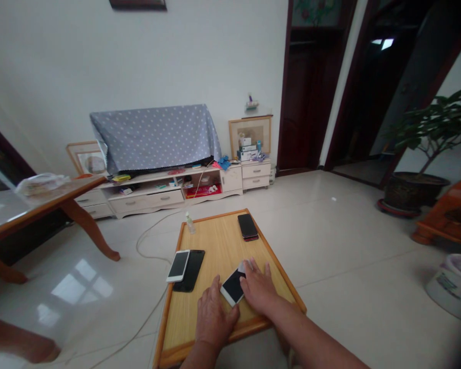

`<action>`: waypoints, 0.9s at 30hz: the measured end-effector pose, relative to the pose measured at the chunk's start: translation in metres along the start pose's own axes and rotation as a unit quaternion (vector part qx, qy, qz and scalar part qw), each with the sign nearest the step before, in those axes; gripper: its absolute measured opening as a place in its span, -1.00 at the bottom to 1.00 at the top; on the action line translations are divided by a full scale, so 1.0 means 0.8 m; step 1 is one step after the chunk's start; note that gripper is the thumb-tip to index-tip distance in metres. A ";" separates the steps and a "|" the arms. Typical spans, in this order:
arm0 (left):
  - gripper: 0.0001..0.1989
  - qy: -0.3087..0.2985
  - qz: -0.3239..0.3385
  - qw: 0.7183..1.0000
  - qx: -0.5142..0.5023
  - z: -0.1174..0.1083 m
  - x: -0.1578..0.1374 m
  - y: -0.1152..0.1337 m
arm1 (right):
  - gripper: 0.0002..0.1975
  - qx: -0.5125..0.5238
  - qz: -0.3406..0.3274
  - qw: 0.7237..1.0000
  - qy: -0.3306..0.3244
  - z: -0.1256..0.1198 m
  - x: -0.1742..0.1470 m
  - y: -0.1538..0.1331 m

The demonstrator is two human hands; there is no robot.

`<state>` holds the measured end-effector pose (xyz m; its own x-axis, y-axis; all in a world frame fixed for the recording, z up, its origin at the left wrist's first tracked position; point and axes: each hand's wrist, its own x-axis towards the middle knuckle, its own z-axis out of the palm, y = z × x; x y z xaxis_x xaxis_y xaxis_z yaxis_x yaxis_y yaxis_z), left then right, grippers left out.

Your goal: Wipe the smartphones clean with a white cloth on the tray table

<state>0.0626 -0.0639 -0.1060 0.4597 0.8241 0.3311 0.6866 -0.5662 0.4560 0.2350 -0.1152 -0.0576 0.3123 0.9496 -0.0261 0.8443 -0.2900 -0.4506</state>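
A white smartphone [233, 288] with a dark screen lies at a slant on the small wooden table [218, 233]. My left hand [214, 312] steadies its near left end, the thumb at the bottom edge and the index finger at the side. Over the upper right of the screen, my right hand [258, 288] presses a small pale wipe [245, 267] with its fingertips; the palm side is hidden. To the left, another white phone [179, 266] rests partly on a black phone or case [190, 271]. A black phone [247, 226] lies on a reddish one at the far right.
A small clear spray bottle [190, 223] stands at the table's far left corner. A pale cable [138, 241] runs over the tiled floor. Beyond are a white cabinet [149, 204], a wooden table [80, 187] at left, a potted plant [417, 187] and a white bucket [455, 287] at right.
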 end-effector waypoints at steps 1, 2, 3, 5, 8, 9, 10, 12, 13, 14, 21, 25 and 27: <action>-0.19 -0.001 0.000 1.000 -0.002 0.000 0.000 -0.001 | -0.42 0.005 -0.025 1.000 0.000 0.007 -0.009 -0.006; -0.24 -0.003 0.001 1.000 -0.004 0.000 0.000 -0.002 | -0.42 0.013 -0.057 0.998 -0.002 0.014 -0.019 -0.013; -0.29 -0.008 0.001 1.000 -0.005 0.000 0.000 -0.003 | -0.43 0.022 -0.091 0.996 -0.001 0.020 -0.028 -0.019; -0.33 -0.018 0.000 1.000 -0.006 0.000 0.001 -0.003 | -0.44 0.033 -0.127 0.991 -0.002 0.024 -0.037 -0.025; -0.25 -0.020 -0.002 1.000 0.000 -0.004 0.001 -0.001 | -0.46 0.026 -0.078 0.997 -0.007 0.010 -0.025 -0.011; -0.20 -0.017 -0.003 1.000 0.003 -0.005 0.001 0.000 | -0.45 0.018 -0.042 0.999 -0.009 0.003 -0.017 -0.003; -0.17 -0.017 -0.002 1.000 0.006 -0.006 0.001 0.001 | -0.44 0.009 -0.006 1.000 -0.003 -0.003 -0.009 0.004; -0.15 -0.022 0.002 1.000 0.008 -0.007 0.000 0.002 | -0.42 -0.008 0.027 1.000 0.001 -0.009 -0.001 0.012; -0.15 -0.027 0.005 1.000 0.008 -0.008 -0.001 0.002 | -0.41 -0.011 0.024 1.000 0.001 -0.008 -0.002 0.011; -0.16 -0.031 0.006 0.999 0.008 -0.008 -0.001 0.001 | -0.41 -0.009 0.007 1.000 -0.002 -0.005 -0.008 0.007; -0.24 -0.051 0.002 0.999 0.018 -0.009 0.000 -0.002 | -0.46 0.048 -0.163 0.985 -0.029 0.016 -0.058 -0.032; -0.21 -0.031 -0.001 0.999 0.013 -0.009 0.000 0.002 | -0.44 0.012 -0.035 0.999 -0.021 -0.010 -0.026 0.001; -0.19 -0.027 0.000 1.000 0.011 -0.008 0.001 0.002 | -0.42 -0.007 0.012 1.000 -0.011 -0.019 -0.015 0.014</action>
<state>0.0603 -0.0647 -0.0997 0.4897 0.8239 0.2852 0.6986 -0.5665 0.4371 0.2475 -0.1314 -0.0490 0.3225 0.9449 -0.0558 0.8431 -0.3136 -0.4369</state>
